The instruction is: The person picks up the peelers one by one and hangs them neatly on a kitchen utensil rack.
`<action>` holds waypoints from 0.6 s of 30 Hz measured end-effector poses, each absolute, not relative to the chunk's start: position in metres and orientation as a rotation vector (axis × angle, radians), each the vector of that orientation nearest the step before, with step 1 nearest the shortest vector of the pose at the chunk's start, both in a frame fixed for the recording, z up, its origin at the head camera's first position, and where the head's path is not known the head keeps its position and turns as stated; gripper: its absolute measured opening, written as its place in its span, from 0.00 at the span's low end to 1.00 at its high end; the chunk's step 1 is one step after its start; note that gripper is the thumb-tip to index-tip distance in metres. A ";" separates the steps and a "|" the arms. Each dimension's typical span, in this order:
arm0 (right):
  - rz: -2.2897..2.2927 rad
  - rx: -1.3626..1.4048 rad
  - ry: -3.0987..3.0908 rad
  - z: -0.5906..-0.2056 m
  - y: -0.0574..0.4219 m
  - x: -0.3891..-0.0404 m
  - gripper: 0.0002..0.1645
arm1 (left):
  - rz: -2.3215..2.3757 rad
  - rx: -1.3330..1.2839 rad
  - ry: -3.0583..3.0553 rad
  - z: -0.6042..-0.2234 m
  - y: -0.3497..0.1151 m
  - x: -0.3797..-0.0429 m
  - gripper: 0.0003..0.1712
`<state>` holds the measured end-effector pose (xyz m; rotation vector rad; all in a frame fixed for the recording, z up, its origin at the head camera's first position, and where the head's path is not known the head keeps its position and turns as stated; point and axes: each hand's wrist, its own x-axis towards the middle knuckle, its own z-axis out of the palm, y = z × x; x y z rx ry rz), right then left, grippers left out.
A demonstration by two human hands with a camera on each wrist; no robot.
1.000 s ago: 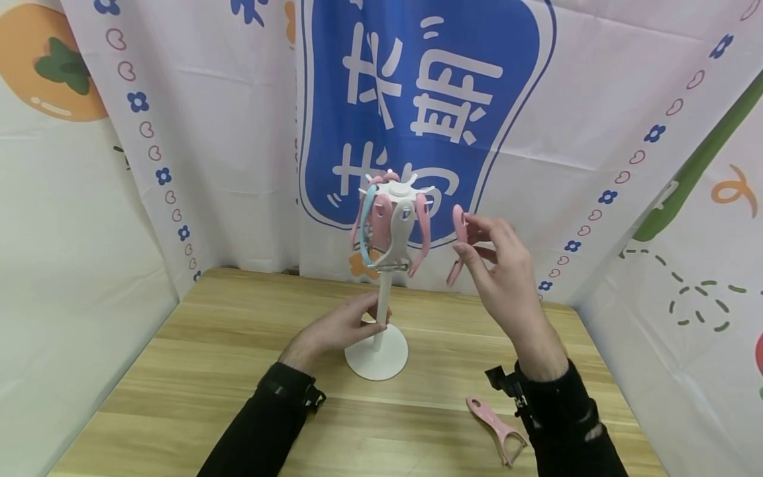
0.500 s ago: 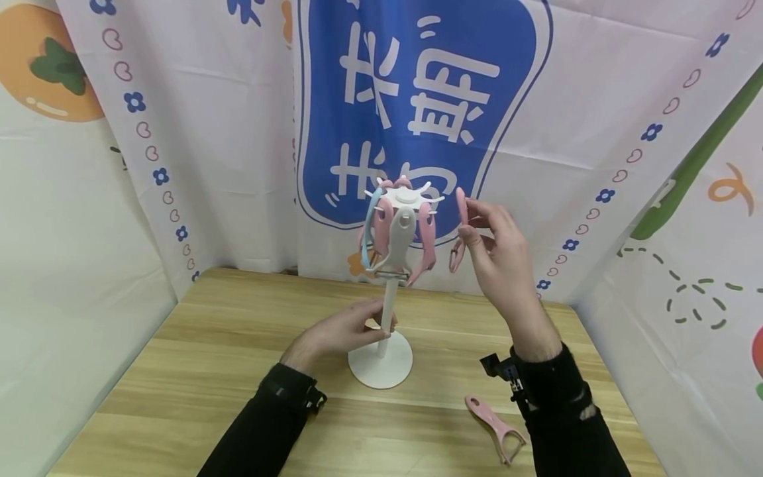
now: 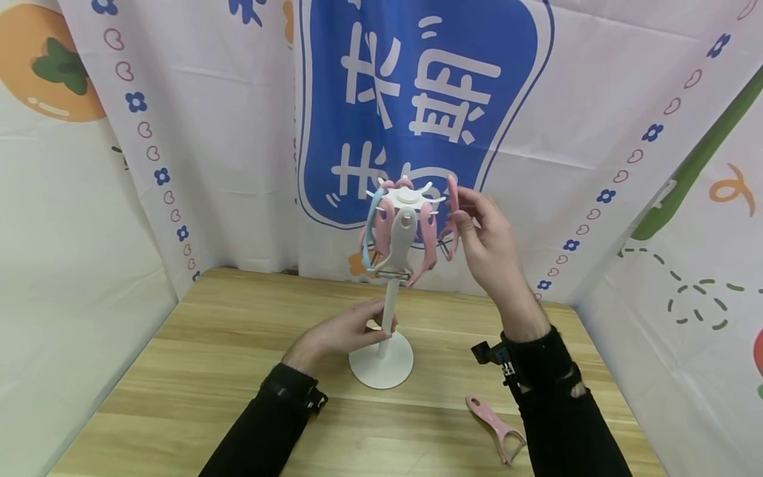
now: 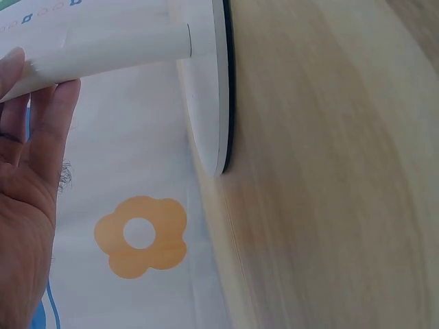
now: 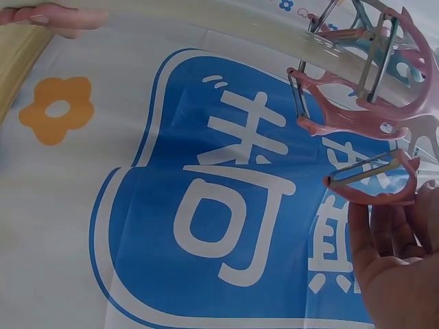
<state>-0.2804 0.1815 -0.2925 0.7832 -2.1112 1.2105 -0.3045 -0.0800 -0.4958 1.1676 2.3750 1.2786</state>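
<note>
A white stand [image 3: 381,366] with a round base and a hooked top [image 3: 407,196] is upright on the table. My left hand [image 3: 342,331] pinches its pole [image 4: 116,51] low down, thumb and fingertips on either side. Several Y-shaped peelers hang from the hooks, among them a grey one [image 3: 402,238], a light blue one [image 3: 368,228] and a pink one [image 3: 428,235]. My right hand [image 3: 491,248] pinches another pink peeler [image 5: 377,199] by its handle, blade end down, close to the right-hand hooks. Whether it touches a hook cannot be told.
One more pink peeler [image 3: 495,427] lies on the wooden table [image 3: 238,404] at the front right, near the right sleeve. A printed white and blue cloth [image 3: 256,165] hangs behind the table, and further cloth lines both sides.
The stand has shifted slightly right and nearer, its top swinging right. My right hand has risen and moved left, bringing the pink peeler up to the hooks. The left hand keeps its grip.
</note>
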 end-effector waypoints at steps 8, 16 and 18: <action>1.203 0.839 -2.111 -0.287 0.174 -0.292 0.23 | 1.272 1.139 2.375 -0.496 -0.080 -0.304 0.15; 1.160 0.860 -2.174 -0.286 0.169 -0.296 0.23 | 1.275 1.159 2.372 -0.498 -0.080 -0.305 0.16; 1.159 0.864 -2.197 -0.286 0.168 -0.296 0.23 | 1.278 1.159 2.371 -0.498 -0.080 -0.304 0.15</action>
